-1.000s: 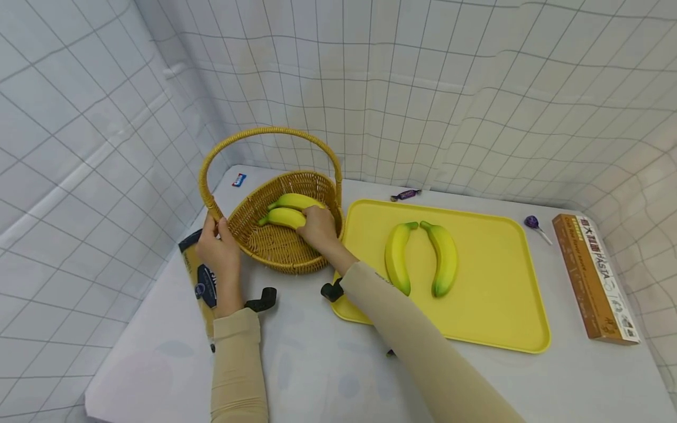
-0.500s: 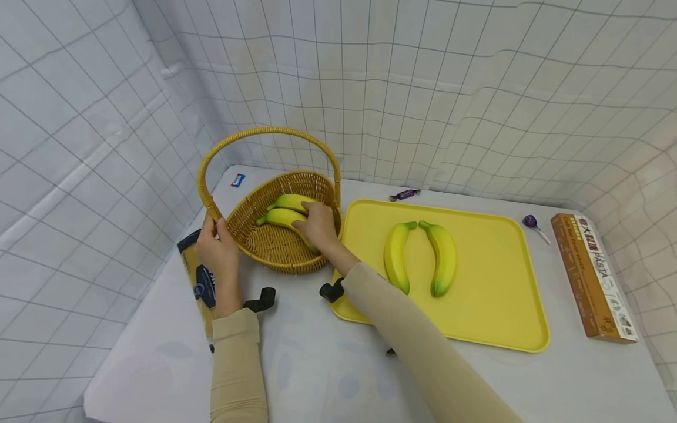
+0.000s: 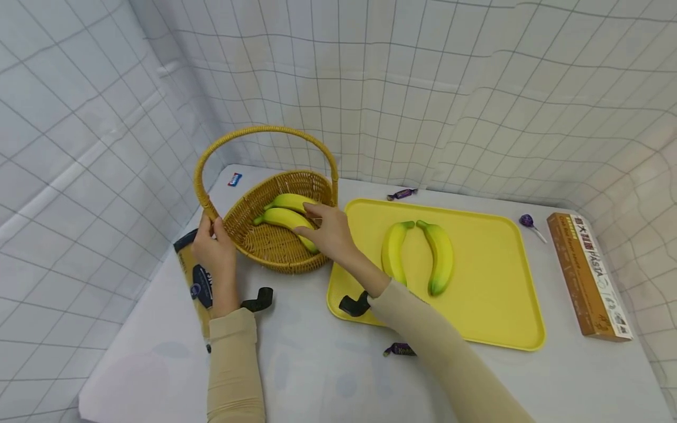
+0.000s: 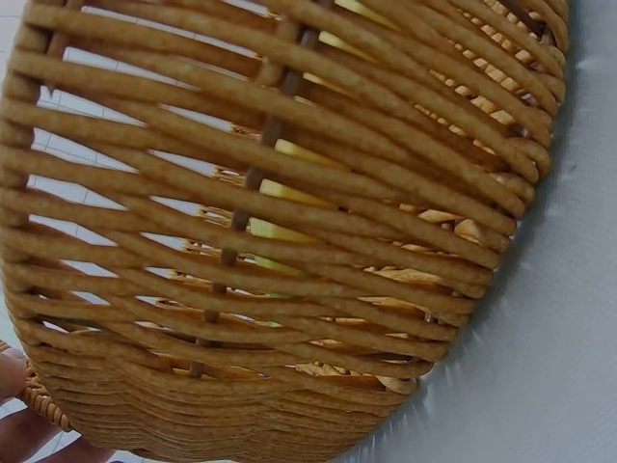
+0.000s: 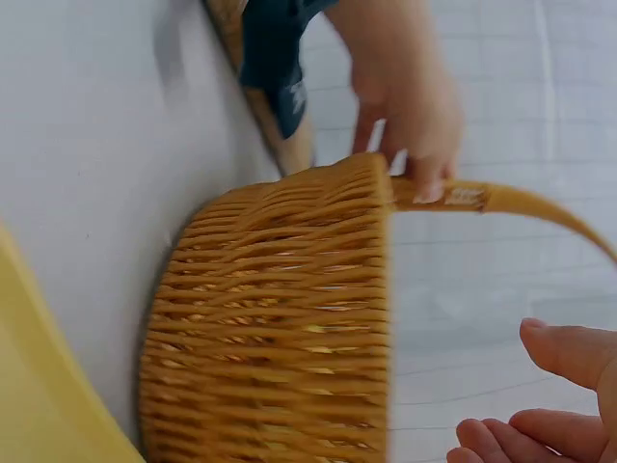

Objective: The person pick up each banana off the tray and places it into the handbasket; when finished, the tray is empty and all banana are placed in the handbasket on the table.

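A wicker basket (image 3: 275, 248) with a tall arched handle stands at the left of the table. Two bananas (image 3: 282, 218) lie side by side inside it. My left hand (image 3: 214, 249) pinches the lower left end of the handle, as the right wrist view (image 5: 410, 106) also confirms from across the basket. Over the basket's right rim is my right hand (image 3: 330, 232), thumb and fingers apart and holding nothing. Two more bananas (image 3: 441, 258) rest on the yellow tray (image 3: 492, 282), their stems close together. Through the weave in the left wrist view, bits of yellow show.
A pasta box (image 3: 589, 276) lies right of the tray, with a lollipop (image 3: 526, 221) near it. Wrapped candies lie behind the tray (image 3: 403, 194), in front of it (image 3: 400, 349) and behind the basket (image 3: 235, 179). A brown and dark blue packet (image 3: 198, 282) is partly under the left arm.
My right hand has let go of the banana in the basket and moved up and right towards the rim. The left hand keeps its hold on the handle.
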`<state>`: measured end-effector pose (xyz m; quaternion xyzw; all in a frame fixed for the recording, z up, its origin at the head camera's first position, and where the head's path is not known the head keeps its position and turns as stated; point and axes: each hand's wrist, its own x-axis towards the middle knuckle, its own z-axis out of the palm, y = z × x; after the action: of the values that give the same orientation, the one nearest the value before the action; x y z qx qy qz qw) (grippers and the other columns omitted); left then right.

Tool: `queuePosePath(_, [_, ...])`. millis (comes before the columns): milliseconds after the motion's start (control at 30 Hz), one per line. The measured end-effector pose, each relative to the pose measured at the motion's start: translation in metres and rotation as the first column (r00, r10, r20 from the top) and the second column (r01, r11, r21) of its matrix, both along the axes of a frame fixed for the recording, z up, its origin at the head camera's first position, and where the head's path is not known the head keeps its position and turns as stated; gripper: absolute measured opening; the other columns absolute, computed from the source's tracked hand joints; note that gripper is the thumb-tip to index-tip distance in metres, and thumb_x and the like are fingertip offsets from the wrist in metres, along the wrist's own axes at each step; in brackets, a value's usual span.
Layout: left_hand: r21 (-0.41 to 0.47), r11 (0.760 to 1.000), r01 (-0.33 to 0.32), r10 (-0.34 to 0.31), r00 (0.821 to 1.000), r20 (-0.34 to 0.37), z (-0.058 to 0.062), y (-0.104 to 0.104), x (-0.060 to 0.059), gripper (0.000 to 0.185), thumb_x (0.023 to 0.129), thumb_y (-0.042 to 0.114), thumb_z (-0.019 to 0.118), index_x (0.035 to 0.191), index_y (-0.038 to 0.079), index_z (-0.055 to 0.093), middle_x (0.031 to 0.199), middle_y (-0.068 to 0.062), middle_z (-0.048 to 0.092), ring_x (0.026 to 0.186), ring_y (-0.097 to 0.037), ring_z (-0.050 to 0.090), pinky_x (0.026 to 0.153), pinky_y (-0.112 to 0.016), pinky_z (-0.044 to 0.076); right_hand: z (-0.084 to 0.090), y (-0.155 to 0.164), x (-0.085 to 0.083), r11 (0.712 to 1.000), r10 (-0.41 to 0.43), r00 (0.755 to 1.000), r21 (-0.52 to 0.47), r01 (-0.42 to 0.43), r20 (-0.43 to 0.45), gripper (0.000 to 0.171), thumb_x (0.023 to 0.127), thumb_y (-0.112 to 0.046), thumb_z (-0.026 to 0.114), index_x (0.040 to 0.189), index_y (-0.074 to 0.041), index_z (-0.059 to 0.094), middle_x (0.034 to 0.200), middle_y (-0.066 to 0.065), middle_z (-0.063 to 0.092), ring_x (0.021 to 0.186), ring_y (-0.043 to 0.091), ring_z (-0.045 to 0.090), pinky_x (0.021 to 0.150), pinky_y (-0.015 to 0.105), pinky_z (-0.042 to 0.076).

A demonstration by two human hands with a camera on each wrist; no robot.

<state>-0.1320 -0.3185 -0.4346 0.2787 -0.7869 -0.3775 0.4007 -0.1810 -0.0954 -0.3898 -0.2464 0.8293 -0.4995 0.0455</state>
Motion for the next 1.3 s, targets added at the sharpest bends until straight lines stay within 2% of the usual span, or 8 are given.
queuePosePath(200, [-0.006, 1.000, -0.007, 0.006, 1.000, -0.017, -0.001, 0.001, -0.002, 0.021, 0.100, 0.014, 0.054, 0.104, -0.002, 0.065, 0.106, -0.021, 0.071, 0.109, -0.034, 0.066, 0.092, -0.050, 0.052, 0.014, 0.055, 0.022, 0.996, -0.019, 0.999, -0.092, 0.016, -0.028, 0.057, 0.083, -0.015, 0.077, 0.134, -0.003, 0.058, 0.130, 0.015, 0.063, 0.115, 0.027, 0.064, 0.096, 0.033, 0.052])
queuePosePath(400, [-0.008, 1.000, -0.016, 0.016, 0.999, -0.031, -0.001, 0.001, -0.002, 0.020, 0.099, 0.013, 0.054, 0.102, -0.003, 0.065, 0.105, -0.020, 0.071, 0.109, -0.033, 0.067, 0.091, -0.050, 0.053, 0.009, 0.119, 0.030, 0.983, -0.147, 0.988, -0.124, 0.139, -0.056, 0.054, 0.082, -0.011, 0.077, 0.132, -0.002, 0.059, 0.129, 0.016, 0.064, 0.117, 0.028, 0.063, 0.097, 0.038, 0.052])
queuePosePath(600, [-0.010, 1.000, -0.022, 0.022, 0.999, -0.026, -0.001, 0.001, -0.002, 0.020, 0.100, 0.014, 0.053, 0.100, -0.003, 0.064, 0.105, -0.020, 0.071, 0.110, -0.032, 0.066, 0.094, -0.049, 0.052, -0.003, 0.175, 0.031, 0.950, -0.296, 0.953, -0.124, 0.287, -0.060, 0.056, 0.081, -0.007, 0.078, 0.133, -0.001, 0.058, 0.128, 0.019, 0.064, 0.116, 0.031, 0.063, 0.095, 0.040, 0.052])
queuePosePath(733, [-0.018, 1.000, -0.021, 0.020, 0.999, -0.024, -0.003, 0.000, -0.002, 0.020, 0.100, 0.014, 0.054, 0.100, -0.003, 0.064, 0.104, -0.020, 0.071, 0.109, -0.032, 0.067, 0.092, -0.049, 0.053, -0.015, 0.203, 0.029, 0.924, -0.379, 0.923, -0.086, 0.373, -0.065, 0.056, 0.083, -0.009, 0.076, 0.134, 0.000, 0.056, 0.129, 0.019, 0.063, 0.117, 0.032, 0.061, 0.096, 0.041, 0.051])
queuePosePath(900, [-0.032, 0.999, -0.014, 0.014, 1.000, -0.005, -0.003, -0.001, -0.001, 0.020, 0.099, 0.014, 0.054, 0.103, -0.003, 0.065, 0.107, -0.020, 0.071, 0.108, -0.035, 0.067, 0.091, -0.050, 0.052, -0.028, 0.225, 0.026, 0.883, -0.470, 0.881, -0.041, 0.468, -0.053, 0.060, 0.083, -0.009, 0.076, 0.138, 0.000, 0.052, 0.137, 0.018, 0.057, 0.122, 0.033, 0.057, 0.099, 0.043, 0.050])
queuePosePath(1000, [-0.022, 1.000, -0.016, 0.016, 1.000, 0.008, -0.002, -0.001, 0.000, 0.020, 0.099, 0.014, 0.054, 0.104, -0.002, 0.065, 0.108, -0.019, 0.071, 0.109, -0.034, 0.067, 0.091, -0.051, 0.053, -0.035, 0.233, 0.025, 0.865, -0.502, 0.864, -0.021, 0.502, -0.022, 0.065, 0.084, -0.012, 0.076, 0.142, -0.001, 0.048, 0.140, 0.019, 0.054, 0.126, 0.034, 0.054, 0.101, 0.044, 0.048])
queuePosePath(1167, [-0.026, 1.000, -0.018, 0.018, 1.000, 0.017, -0.001, 0.000, 0.001, 0.020, 0.100, 0.014, 0.054, 0.102, -0.003, 0.064, 0.108, -0.020, 0.071, 0.108, -0.035, 0.067, 0.090, -0.051, 0.053, -0.044, 0.241, 0.022, 0.848, -0.530, 0.846, 0.009, 0.530, 0.049, 0.074, 0.086, -0.015, 0.074, 0.149, -0.004, 0.037, 0.149, 0.018, 0.045, 0.134, 0.034, 0.046, 0.107, 0.045, 0.043])
queuePosePath(1300, [-0.036, 0.999, -0.018, 0.019, 1.000, 0.019, -0.002, 0.000, -0.001, 0.019, 0.099, 0.014, 0.054, 0.100, -0.003, 0.063, 0.106, -0.021, 0.071, 0.108, -0.035, 0.067, 0.090, -0.052, 0.052, -0.049, 0.245, 0.020, 0.845, -0.535, 0.840, 0.024, 0.535, 0.089, 0.080, 0.086, -0.018, 0.074, 0.152, -0.003, 0.030, 0.153, 0.018, 0.039, 0.138, 0.034, 0.042, 0.110, 0.047, 0.040])
